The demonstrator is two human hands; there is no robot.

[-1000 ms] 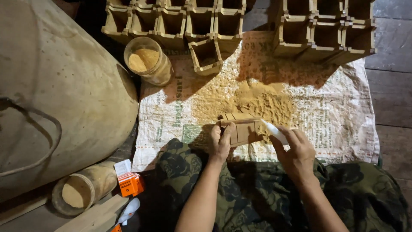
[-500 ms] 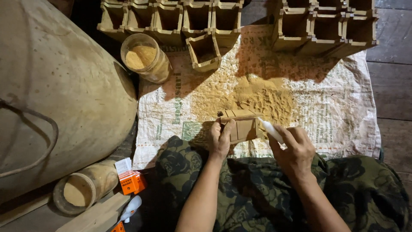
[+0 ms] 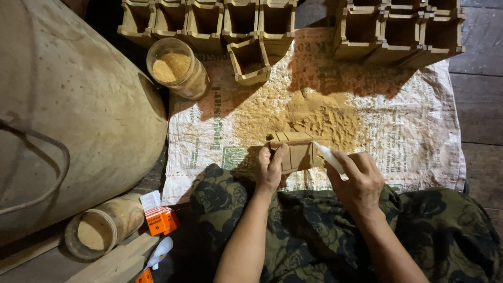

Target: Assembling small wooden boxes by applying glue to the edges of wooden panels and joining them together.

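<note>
My left hand (image 3: 271, 169) grips the left end of a small open wooden box (image 3: 296, 150) that rests on a white woven sack (image 3: 414, 131) at the edge of a heap of sawdust (image 3: 319, 118). My right hand (image 3: 356, 181) holds a small white tube (image 3: 329, 157), its tip touching the box's right side. Both forearms reach out over my camouflage-patterned lap (image 3: 314, 236).
Rows of similar small wooden boxes (image 3: 220, 21), (image 3: 398, 31) line the far edge of the sack, with one more box (image 3: 249, 60) set forward. A jar of sawdust (image 3: 175, 68) lies at the far left. A big round sack (image 3: 63, 115), another jar (image 3: 102, 228) and an orange packet (image 3: 160, 220) sit at the left.
Almost nothing differs. Both hands stay on the box and the tube, and the view has shifted slightly.
</note>
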